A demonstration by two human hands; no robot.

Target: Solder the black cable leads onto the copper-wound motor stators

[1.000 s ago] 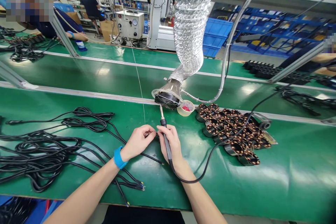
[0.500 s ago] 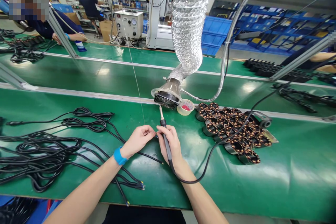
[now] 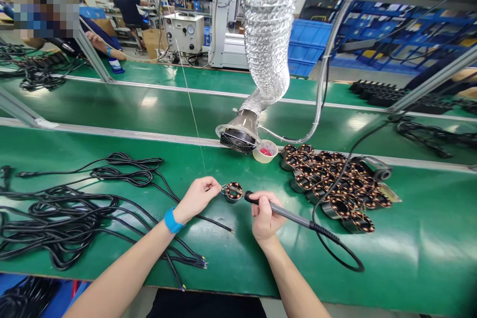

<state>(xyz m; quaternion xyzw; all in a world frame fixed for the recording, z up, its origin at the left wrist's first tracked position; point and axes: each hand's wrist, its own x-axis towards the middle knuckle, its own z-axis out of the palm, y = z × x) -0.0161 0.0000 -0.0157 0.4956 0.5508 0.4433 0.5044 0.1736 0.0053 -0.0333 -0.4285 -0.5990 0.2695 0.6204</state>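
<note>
My right hand (image 3: 266, 218) grips a soldering iron (image 3: 292, 216), held slanting with its tip pointing left. That tip reaches the top of a small ring-shaped stator (image 3: 233, 199) with copper windings, which sits on the green bench. Just left of the stator, my left hand (image 3: 200, 197) is closed in a pinch on thin wires at its edge. Exactly how the fingertips meet the wires is too small to make out. A blue band (image 3: 173, 220) circles the left wrist.
Black cables (image 3: 74, 213) lie coiled at left, their stripped ends near my left forearm. Several stators (image 3: 335, 179) cluster at right beside a metal stand (image 3: 380, 173). A fume extractor (image 3: 238, 131) hangs above a small tub (image 3: 265, 155). Co-workers sit across the bench.
The soldering iron has swung from pointing away to pointing left, and my right hand has shifted right. The stator, hidden before, now shows. My left hand has barely moved.
</note>
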